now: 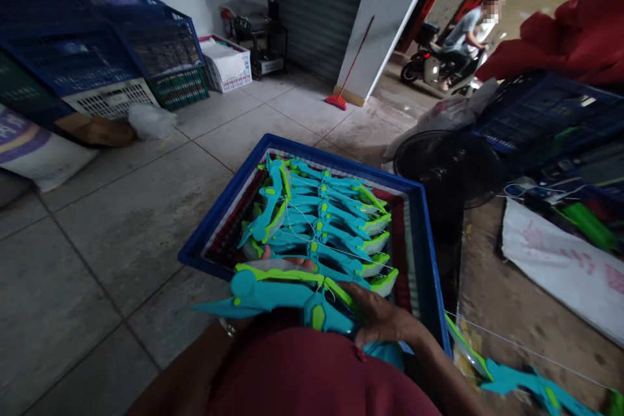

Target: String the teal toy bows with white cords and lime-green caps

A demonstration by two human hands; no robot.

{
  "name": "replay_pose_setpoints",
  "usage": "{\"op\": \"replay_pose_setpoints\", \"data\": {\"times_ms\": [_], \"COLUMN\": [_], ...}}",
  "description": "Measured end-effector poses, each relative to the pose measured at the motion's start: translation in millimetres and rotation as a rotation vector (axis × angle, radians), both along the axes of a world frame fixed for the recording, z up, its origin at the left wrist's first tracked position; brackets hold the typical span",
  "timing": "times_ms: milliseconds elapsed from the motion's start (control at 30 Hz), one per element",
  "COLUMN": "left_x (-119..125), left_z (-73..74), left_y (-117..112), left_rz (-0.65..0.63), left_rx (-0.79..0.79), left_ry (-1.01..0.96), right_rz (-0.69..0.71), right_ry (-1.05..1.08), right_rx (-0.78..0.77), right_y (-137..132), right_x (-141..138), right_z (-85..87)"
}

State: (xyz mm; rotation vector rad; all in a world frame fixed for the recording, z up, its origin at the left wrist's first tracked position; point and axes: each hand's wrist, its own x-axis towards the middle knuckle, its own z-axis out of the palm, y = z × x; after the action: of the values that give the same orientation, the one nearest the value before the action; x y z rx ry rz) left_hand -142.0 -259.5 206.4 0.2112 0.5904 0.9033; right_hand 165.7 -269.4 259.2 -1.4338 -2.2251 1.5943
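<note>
Close to my body I hold a teal and lime-green toy bow (285, 292) crosswise with both hands. My left hand (306, 264) is closed round its left part, the fingers showing behind the far edge and the rest hidden. My right hand (383, 315) grips the right part, thumb on the near side. Just beyond is a blue crate (433, 253) lined with checked cloth. Several similar bows (322, 208) lie in it in an overlapping row, thin white strings across them. One more bow (273, 198) rests lengthwise over their left ends.
At right, another bow (526, 380) lies on a brown worktop (487, 286) beside a white sack (560, 266). A black fan (433, 166) stands beyond the crate. Stacked crates (160, 45) line the left wall. A red broom (336, 101) leans on a pillar; outside, a person rides a scooter (443, 68).
</note>
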Motion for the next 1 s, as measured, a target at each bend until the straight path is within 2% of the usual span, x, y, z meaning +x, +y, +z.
{"op": "replay_pose_setpoints", "data": {"times_ms": [133,267,367,433,500,567,667,733,833,933,1000], "left_x": [-24.5,-57.4,-80.9,-93.9,-105.2,-114.7,-122.6,-120.5,-104.8,-84.2,-74.7], "left_z": [18.4,32.9,33.1,24.6,9.9,-8.5,-37.2,-54.7,-77.1,-95.4,-105.6], "left_y": [14.8,32.3,45.1,56.5,72.4,92.7,125.3,143.8,161.2,164.5,162.0], "left_rz": [-0.179,-0.38,-0.491,-0.447,-0.279,-0.089,0.093,0.164,0.111,-0.051,-0.169], "left_rx": [-0.006,0.023,0.003,-0.005,0.023,0.082,0.159,0.22,0.352,0.492,0.554], "left_ry": [-0.065,-0.042,-0.013,0.099,0.29,0.482,0.78,1.026,1.309,1.505,1.624], "right_rz": [0.18,0.276,0.321,0.293,0.175,-0.066,-0.533,-0.726,-0.852,-0.949,-0.966], "right_ry": [-0.21,-0.278,-0.287,-0.289,-0.255,-0.217,-0.256,-0.323,-0.414,-0.492,-0.519], "right_rx": [0.004,0.231,0.389,0.409,0.416,0.418,0.357,0.302,0.237,0.166,0.143], "right_y": [12.2,31.8,52.1,66.2,79.6,92.9,115.4,133.0,160.0,179.0,184.1], "right_x": [-13.6,-34.3,-47.0,-52.0,-55.2,-60.6,-81.6,-104.5,-142.8,-174.8,-190.3], "right_z": [7.6,8.8,8.5,7.5,2.1,-10.6,-42.3,-67.0,-100.0,-123.1,-133.6]}}
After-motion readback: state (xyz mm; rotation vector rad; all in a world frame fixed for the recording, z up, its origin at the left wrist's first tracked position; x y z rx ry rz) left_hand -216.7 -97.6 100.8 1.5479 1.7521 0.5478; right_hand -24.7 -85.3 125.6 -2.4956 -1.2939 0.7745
